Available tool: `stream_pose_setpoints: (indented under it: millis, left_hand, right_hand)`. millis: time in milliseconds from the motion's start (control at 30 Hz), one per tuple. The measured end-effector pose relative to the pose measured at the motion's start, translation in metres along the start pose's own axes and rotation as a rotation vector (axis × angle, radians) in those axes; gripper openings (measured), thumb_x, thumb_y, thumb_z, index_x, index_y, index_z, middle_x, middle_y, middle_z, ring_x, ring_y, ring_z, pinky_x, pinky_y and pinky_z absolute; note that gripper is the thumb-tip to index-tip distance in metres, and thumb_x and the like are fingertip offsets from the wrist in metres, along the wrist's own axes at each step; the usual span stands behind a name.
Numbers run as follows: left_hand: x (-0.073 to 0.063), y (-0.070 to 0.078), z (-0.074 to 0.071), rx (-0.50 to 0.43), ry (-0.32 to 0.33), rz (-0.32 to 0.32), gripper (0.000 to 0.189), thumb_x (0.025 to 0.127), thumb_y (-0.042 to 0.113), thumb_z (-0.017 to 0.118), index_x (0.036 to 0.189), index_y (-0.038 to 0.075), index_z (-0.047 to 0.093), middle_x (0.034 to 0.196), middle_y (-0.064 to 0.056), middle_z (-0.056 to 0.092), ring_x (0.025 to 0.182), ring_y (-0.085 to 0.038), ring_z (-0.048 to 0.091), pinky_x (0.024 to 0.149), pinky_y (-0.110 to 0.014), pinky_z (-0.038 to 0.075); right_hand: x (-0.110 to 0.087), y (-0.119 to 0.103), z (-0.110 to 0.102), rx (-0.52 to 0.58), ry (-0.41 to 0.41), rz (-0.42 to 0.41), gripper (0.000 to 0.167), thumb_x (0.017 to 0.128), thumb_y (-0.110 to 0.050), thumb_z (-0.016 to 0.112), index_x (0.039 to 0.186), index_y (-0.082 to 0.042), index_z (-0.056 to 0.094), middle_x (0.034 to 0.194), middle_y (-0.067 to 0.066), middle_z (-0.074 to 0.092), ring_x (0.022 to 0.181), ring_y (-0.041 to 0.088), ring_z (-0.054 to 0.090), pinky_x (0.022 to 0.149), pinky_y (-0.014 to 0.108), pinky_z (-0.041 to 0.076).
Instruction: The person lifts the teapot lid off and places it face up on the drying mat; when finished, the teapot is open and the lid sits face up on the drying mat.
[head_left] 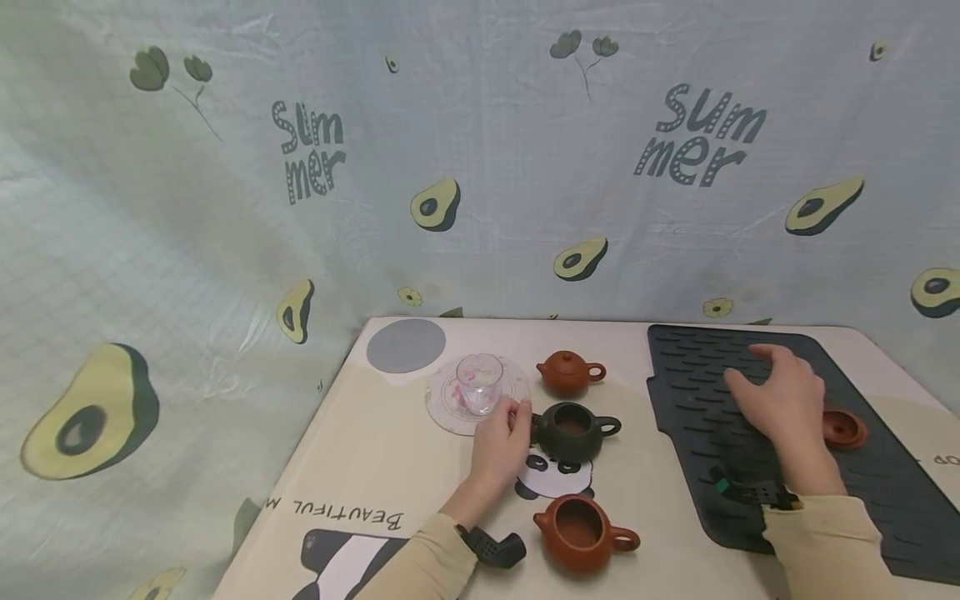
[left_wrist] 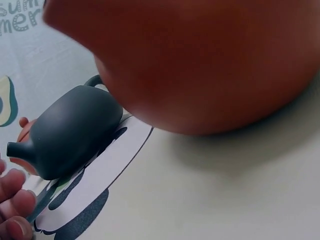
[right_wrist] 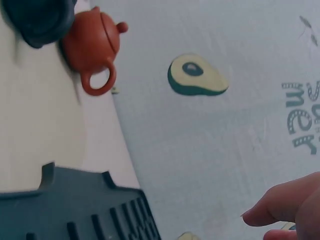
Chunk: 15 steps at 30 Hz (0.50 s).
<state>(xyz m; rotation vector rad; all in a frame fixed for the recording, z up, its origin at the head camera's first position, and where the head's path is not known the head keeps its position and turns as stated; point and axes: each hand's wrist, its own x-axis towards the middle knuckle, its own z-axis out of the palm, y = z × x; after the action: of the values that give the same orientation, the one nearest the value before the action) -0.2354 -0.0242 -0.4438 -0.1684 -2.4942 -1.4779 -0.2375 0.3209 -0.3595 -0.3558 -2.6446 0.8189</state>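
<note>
Taking the dark teapot (head_left: 570,447) as the middle of a clock face, a grey round patch (head_left: 406,345) lies furthest out at ten o'clock, on the pale tabletop. Nearer in on that same bearing is a patterned saucer (head_left: 442,406), with a clear cup (head_left: 480,382) standing on it. The left hand (head_left: 498,446) is at nine o'clock, between saucer and dark teapot; its fingers are loosely bent, with nothing visible in them, and the tips are just beside the teapot's spout, though I cannot tell whether they touch it. The dark teapot stands upright and lidless, its handle towards three. At six o'clock is a lidless red-brown teapot (head_left: 576,554), its mouth facing up; at twelve, a smaller orange teapot (head_left: 567,377) wears its lid. Out at three o'clock is a ridged black mat (head_left: 678,367), and above it the right hand (head_left: 791,402) has thumb and forefinger spread wide apart, gripping nothing. Furthest right, also at three, a red-brown lid (head_left: 845,428) rests on the mat, partly hidden behind the right hand's wrist.
</note>
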Motion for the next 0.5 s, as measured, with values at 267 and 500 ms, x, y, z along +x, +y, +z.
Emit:
stream_pose_setpoints:
  millis: [267, 500]
  left_hand:
    - [0.003, -0.003, 0.002, -0.024, 0.028, 0.091, 0.022, 0.108, 0.033, 0.052, 0.103, 0.013, 0.059, 0.081, 0.004, 0.056, 0.072, -0.012, 0.053, 0.066, -0.027, 0.047]
    - [0.005, 0.001, 0.003, 0.010, 0.036, 0.171, 0.018, 0.107, 0.031, 0.053, 0.103, 0.014, 0.060, 0.078, 0.004, 0.053, 0.070, -0.013, 0.051, 0.063, -0.027, 0.044]
  right_hand:
    - [-0.005, -0.015, 0.008, 0.058, -0.048, -0.094, 0.058, 0.102, -0.027, 0.057, 0.144, 0.010, 0.042, 0.144, 0.040, 0.039, 0.129, 0.061, 0.033, 0.100, 0.072, 0.027]
    - [-0.012, -0.027, 0.017, 0.092, -0.125, -0.154, 0.058, 0.103, -0.033, 0.058, 0.144, 0.007, 0.044, 0.142, 0.038, 0.040, 0.126, 0.057, 0.038, 0.093, 0.070, 0.034]
